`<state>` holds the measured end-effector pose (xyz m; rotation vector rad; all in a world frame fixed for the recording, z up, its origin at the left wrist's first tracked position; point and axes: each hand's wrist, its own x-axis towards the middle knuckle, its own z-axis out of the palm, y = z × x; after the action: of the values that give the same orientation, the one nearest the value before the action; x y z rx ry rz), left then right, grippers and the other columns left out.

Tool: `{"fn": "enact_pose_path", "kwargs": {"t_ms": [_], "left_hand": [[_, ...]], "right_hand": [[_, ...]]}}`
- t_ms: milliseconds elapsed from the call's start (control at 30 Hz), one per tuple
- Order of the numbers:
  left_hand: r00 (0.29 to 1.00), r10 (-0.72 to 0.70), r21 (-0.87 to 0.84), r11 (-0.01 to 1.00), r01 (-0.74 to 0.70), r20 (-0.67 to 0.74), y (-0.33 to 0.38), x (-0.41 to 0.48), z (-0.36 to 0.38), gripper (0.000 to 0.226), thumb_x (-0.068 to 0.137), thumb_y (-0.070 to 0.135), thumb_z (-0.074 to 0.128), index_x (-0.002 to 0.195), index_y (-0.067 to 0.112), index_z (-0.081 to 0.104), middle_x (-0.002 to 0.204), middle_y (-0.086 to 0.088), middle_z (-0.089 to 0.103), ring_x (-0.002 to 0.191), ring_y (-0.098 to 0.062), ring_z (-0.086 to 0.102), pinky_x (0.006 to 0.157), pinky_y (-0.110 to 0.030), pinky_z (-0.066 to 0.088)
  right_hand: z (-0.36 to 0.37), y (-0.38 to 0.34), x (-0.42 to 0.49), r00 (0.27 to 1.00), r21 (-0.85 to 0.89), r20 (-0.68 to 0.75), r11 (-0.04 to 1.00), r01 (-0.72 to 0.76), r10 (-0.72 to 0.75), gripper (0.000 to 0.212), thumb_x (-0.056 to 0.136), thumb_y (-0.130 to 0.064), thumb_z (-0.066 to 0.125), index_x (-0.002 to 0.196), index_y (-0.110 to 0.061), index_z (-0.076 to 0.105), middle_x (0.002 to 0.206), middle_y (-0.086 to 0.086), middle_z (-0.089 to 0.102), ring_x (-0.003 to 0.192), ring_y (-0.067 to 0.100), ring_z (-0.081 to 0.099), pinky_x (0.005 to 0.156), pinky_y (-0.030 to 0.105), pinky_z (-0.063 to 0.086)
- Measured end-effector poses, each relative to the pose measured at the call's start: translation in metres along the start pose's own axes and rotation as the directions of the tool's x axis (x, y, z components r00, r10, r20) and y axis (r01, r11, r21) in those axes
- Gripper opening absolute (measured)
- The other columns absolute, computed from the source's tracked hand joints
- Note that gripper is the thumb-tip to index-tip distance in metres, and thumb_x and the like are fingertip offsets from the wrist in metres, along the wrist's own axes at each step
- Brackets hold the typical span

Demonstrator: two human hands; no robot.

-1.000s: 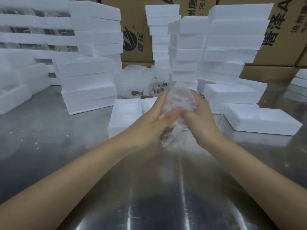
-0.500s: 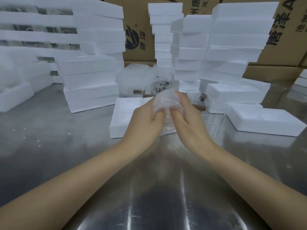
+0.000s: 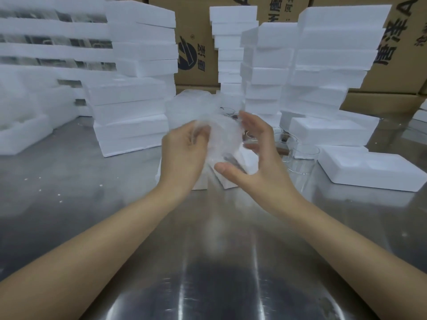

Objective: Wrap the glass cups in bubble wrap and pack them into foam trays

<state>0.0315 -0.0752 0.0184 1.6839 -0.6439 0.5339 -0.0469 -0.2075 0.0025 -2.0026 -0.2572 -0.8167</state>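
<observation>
A glass cup wrapped in bubble wrap [image 3: 223, 137] is held up above the table in the middle of the view. My left hand [image 3: 183, 153] grips its left side with curled fingers. My right hand [image 3: 258, 153] is spread wide just right of the bundle, fingers straight, thumb below it; contact is too blurred to tell. An open foam tray [image 3: 242, 167] lies on the table directly behind and under the bundle, mostly hidden by my hands. Bare glass cups [image 3: 300, 155] stand to the right of my right hand.
Tall stacks of white foam trays [image 3: 131, 93] rise at the left, and more foam stacks [image 3: 323, 65] at the back right. A single foam tray [image 3: 369, 169] lies at the right. A pile of bubble wrap [image 3: 187, 107] sits behind. Cardboard boxes [image 3: 196, 42] line the back. The steel table [image 3: 208, 250] stretches toward me.
Both hands clasped the wrapped cup before. Now my right hand has opened and drawn off to the right, while my left hand keeps the bundle, raised slightly.
</observation>
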Motion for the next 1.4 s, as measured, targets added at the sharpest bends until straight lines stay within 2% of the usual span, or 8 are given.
{"fn": "enact_pose_path", "kwargs": {"t_ms": [167,567,800,967,1233,1300,1333,1400], "left_hand": [[0.952,-0.303,-0.265,0.922,0.283,-0.037,-0.005,0.002,0.002,0.028,0.087,0.026,0.058,0.074,0.004,0.048,0.075,-0.017,0.053,0.068,-0.025,0.053,0.062,-0.04,0.049],[0.818,-0.328,-0.215,0.857,0.468,0.473,0.004,0.002,-0.003,0.032,0.09,-0.002,0.045,0.114,0.009,0.064,0.108,-0.008,0.071,0.097,-0.022,0.069,0.079,-0.037,0.06],[0.957,-0.265,-0.04,0.962,0.271,0.115,-0.001,-0.009,0.006,0.029,0.077,0.001,0.048,0.058,0.021,0.055,0.047,0.02,0.053,0.047,0.005,0.046,0.048,-0.013,0.035],[0.871,-0.288,-0.038,0.943,0.329,0.399,0.002,0.0,0.001,0.038,0.082,0.028,0.057,0.119,0.033,0.061,0.112,0.017,0.067,0.104,-0.001,0.061,0.089,-0.025,0.046],[0.829,-0.354,-0.07,0.904,0.422,0.433,-0.005,0.001,0.002,0.023,0.092,0.011,0.053,0.109,0.013,0.068,0.104,-0.002,0.072,0.089,-0.014,0.067,0.076,-0.027,0.056],[0.851,-0.417,-0.001,0.898,0.441,0.32,-0.002,-0.002,0.012,0.027,0.086,0.018,0.05,0.089,-0.006,0.062,0.102,-0.013,0.066,0.091,-0.021,0.059,0.073,-0.015,0.047],[0.851,-0.444,0.034,0.891,0.453,0.281,0.0,-0.004,0.016,0.039,0.056,-0.012,0.031,0.085,-0.011,0.057,0.102,-0.018,0.062,0.087,-0.018,0.045,0.07,-0.013,0.044],[0.869,-0.397,0.16,0.917,0.365,0.296,0.001,-0.011,0.022,0.06,0.088,0.057,0.05,0.099,-0.001,0.06,0.104,-0.016,0.065,0.112,-0.03,0.058,0.07,-0.024,0.046]], "right_hand": [[0.0,0.003,-0.003,0.987,-0.087,0.14,0.992,0.091,-0.078,0.076,0.074,-0.041,0.074,0.136,-0.041,0.03,0.155,-0.008,0.023,0.137,0.002,0.032,0.1,0.015,0.038],[-0.017,0.017,0.012,0.984,0.437,0.117,0.883,-0.171,0.133,0.036,0.076,-0.013,0.072,0.109,-0.027,0.069,0.107,-0.003,0.067,0.099,0.019,0.064,0.089,0.034,0.05],[-0.002,0.003,-0.001,0.994,0.122,0.109,0.993,-0.005,-0.008,0.048,0.075,-0.024,0.079,0.12,-0.028,0.062,0.133,-0.016,0.054,0.126,-0.005,0.046,0.099,0.01,0.037],[-0.018,0.014,0.012,0.983,0.301,0.04,0.936,-0.181,0.177,0.056,0.068,-0.022,0.08,0.118,-0.032,0.057,0.12,-0.008,0.061,0.098,0.001,0.063,0.077,0.015,0.049],[-0.014,0.017,0.013,0.973,0.249,0.0,0.942,-0.225,0.232,0.089,0.055,-0.042,0.081,0.134,-0.045,0.04,0.122,-0.001,0.06,0.103,0.006,0.064,0.083,0.019,0.052],[-0.006,0.014,0.009,0.971,0.259,-0.044,0.941,-0.216,0.235,0.087,0.057,-0.043,0.079,0.135,-0.043,0.038,0.123,-0.002,0.058,0.108,0.007,0.061,0.091,0.025,0.052],[-0.002,0.013,0.007,0.97,0.275,-0.062,0.938,-0.209,0.235,0.084,0.06,-0.041,0.077,0.134,-0.041,0.038,0.125,-0.002,0.058,0.111,0.008,0.06,0.095,0.028,0.05],[0.0,0.009,0.005,0.969,0.264,-0.091,0.944,-0.198,0.228,0.076,0.069,-0.034,0.071,0.136,-0.036,0.035,0.129,-0.002,0.057,0.115,0.006,0.058,0.1,0.028,0.046]]}}
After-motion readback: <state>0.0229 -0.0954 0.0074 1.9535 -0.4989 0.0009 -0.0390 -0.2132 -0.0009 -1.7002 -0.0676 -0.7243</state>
